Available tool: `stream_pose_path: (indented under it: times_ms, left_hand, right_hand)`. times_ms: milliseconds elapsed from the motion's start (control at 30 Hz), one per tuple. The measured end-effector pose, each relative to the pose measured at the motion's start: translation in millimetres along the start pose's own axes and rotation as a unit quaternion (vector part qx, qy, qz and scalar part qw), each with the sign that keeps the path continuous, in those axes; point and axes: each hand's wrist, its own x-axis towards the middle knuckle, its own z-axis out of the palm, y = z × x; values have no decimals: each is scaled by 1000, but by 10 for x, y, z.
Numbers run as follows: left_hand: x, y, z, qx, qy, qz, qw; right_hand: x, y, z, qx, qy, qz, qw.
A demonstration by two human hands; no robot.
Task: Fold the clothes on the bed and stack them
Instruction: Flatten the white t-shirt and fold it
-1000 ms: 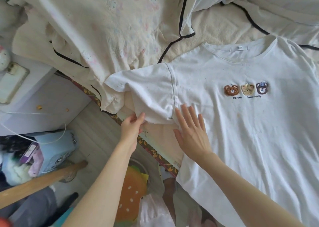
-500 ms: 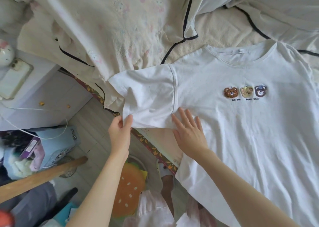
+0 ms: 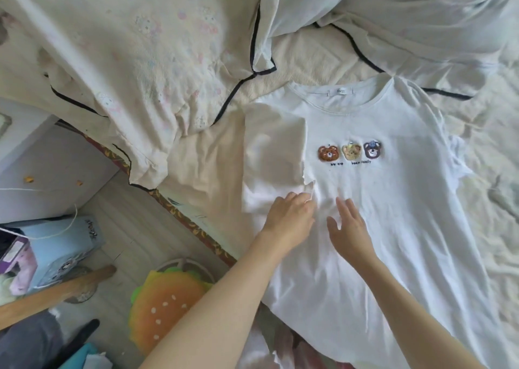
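A white T-shirt (image 3: pixel 393 214) with three bear patches on its chest lies face up on the bed, neck away from me. Its left sleeve (image 3: pixel 273 155) is folded inward over the chest, beside the bears. My left hand (image 3: pixel 290 218) pinches the sleeve's lower corner just below that fold. My right hand (image 3: pixel 349 228) lies flat on the shirt's middle with fingers straight, close to the left hand.
A rumpled cream quilt (image 3: pixel 140 73) with black piping fills the upper left. A pale pillow (image 3: pixel 407 12) lies behind the shirt. The bed edge (image 3: pixel 196 228) runs diagonally; below it are a burger-shaped cushion (image 3: pixel 165 307), a blue box (image 3: pixel 59 248) and a white cabinet (image 3: pixel 50 166).
My left hand has carried the sleeve from the bed's edge rightward and laid it over the shirt's chest. My right hand slid a little further right on the shirt.
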Motion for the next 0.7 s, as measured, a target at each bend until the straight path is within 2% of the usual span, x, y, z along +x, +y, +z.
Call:
stream_pose_path:
  times_ms: [33, 67, 133, 200, 267, 333, 400, 467, 600, 700]
  left_hand:
    - [-31, -30, 48, -8, -6, -3, 1000]
    - [-95, -71, 70, -34, 29, -4, 999]
    - [-242, -173, 95, -74, 151, -13, 986]
    - [-380, -313, 96, -101, 255, -100, 956]
    - [-435, -436, 43, -197, 303, -219, 906]
    - [-411, -546, -11, -346, 289, -302, 840]
    - [-375, -621, -33, -455, 236, -328, 794]
    - [-367, -645, -26, -497, 189, -319, 784]
    - [-389, -682, 28, -562, 157, -303, 753]
    - [-413, -696, 51, -542, 155, -284, 776]
  right_hand:
    - [18, 55, -16, 13, -9, 6, 1000]
    - [38, 86, -34, 31, -13, 20, 999]
    - [100, 77, -78, 62, 10, 44, 997]
    - [184, -10, -128, 110, 52, 57, 991]
    - [301, -173, -184, 178, 61, 76, 979]
    - [433, -355, -194, 228, 19, 94, 969]
    - [524, -512, -159, 271, -32, 103, 957]
    - [573, -580, -111, 327, -57, 129, 935]
    - [550, -528, -118, 421, -66, 192, 884]
    - [545, -418, -194, 423, -41, 187, 886]
